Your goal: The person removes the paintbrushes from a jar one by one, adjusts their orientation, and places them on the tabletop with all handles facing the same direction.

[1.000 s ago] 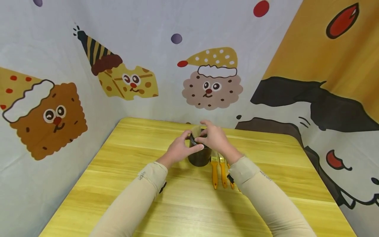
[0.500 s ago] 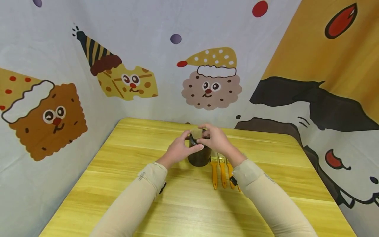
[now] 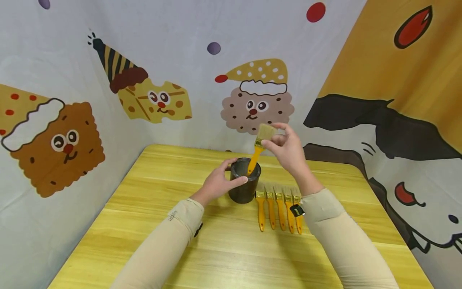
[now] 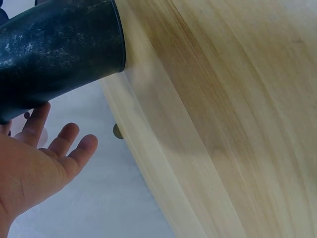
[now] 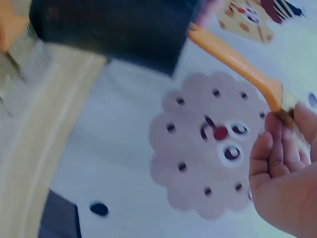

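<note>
A dark cylindrical pot (image 3: pixel 242 190) stands upright on the table, its mouth facing up. My left hand (image 3: pixel 218 181) holds it from the left, thumb at the near rim and index finger at the far rim. In the left wrist view, a fingertip touches the pot wall (image 4: pixel 59 49) while other fingers extend away from it. Above and right of the pot, my right hand (image 3: pixel 290 152) pinches a paintbrush (image 3: pixel 256 157) near its metal band, bristles up. The tip of its orange handle (image 5: pixel 235 59) is at the pot's rim.
Several similar paintbrushes (image 3: pixel 281 210) lie side by side right of the pot, bristles pointing away, partly under the right wrist. The wooden table (image 3: pixel 202 257) ends at a printed cloth backdrop (image 3: pixel 173 132) behind and at the left.
My right hand has lifted the paintbrush up and rightward, from deep in the pot to mostly above its rim. More of the lying brushes show now. The left hand and pot have stayed put.
</note>
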Demonstrator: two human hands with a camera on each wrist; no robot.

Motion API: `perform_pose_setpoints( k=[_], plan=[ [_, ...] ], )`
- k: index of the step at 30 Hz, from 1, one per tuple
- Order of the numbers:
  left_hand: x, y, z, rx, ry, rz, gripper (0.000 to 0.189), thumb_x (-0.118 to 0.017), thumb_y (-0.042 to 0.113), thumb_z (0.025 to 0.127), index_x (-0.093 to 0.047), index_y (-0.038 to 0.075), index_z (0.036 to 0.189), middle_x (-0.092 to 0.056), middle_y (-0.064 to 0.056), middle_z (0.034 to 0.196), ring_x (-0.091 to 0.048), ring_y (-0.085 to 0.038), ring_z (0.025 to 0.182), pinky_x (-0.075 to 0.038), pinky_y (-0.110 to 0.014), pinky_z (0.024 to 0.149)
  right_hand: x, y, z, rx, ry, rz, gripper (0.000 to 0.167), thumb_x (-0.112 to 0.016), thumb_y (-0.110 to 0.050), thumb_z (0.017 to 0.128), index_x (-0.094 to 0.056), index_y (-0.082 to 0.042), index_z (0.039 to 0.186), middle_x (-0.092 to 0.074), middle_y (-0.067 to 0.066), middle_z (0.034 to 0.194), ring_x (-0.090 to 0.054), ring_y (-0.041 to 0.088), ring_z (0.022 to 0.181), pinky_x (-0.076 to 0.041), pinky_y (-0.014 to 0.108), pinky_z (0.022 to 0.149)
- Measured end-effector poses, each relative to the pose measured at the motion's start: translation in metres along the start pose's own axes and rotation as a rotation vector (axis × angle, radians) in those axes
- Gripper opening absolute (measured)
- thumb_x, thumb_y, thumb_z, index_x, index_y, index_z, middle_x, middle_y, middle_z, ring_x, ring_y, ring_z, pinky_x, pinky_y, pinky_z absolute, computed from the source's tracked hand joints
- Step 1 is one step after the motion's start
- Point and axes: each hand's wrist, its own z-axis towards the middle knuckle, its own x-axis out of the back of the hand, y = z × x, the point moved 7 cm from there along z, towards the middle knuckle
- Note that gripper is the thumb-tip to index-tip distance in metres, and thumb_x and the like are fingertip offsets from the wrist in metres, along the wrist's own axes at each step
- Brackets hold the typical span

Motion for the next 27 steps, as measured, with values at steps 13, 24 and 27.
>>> perform_pose_setpoints(
  k=[13,24,27],
  plan=[
    [0.0,0.0,0.0,-0.02,0.023,0.03,0.087,-0.077,0.074,0.086,-0.039,0.049,0.16,-0.055,-0.006,0.158,-0.056,-0.035,0.144,-0.052,-0.06,0.109,0.104,0.032,-0.021,0.022,0.33,-0.073,0.03,-0.079,-0.03,0.1,-0.07,-0.013,0.122,-0.073,-0.02,0.096,-0.068,-0.001,0.087,-0.054,0.009,0.076],
    [0.0,0.002,0.0,-0.019,0.015,0.029,0.088,-0.077,0.073,0.086,-0.039,0.047,0.161,-0.055,-0.008,0.159,-0.055,-0.039,0.145,-0.051,-0.061,0.11,0.12,0.117,-0.042,-0.166,-0.059,-0.388,0.047,-0.065,-0.036,0.109,-0.064,-0.008,0.146,-0.071,0.022,0.138,-0.072,0.019,0.109,-0.059,0.022,0.085],
    [0.001,0.001,0.0,-0.012,0.015,0.024,0.087,-0.077,0.072,0.087,-0.039,0.047,0.161,-0.055,-0.008,0.158,-0.055,-0.04,0.144,-0.051,-0.061,0.11,0.112,0.143,-0.051,-0.216,-0.204,-0.385,0.049,-0.063,-0.037,0.11,-0.062,-0.006,0.147,-0.068,0.026,0.14,-0.071,0.034,0.116,-0.062,0.042,0.091]
  ],
)
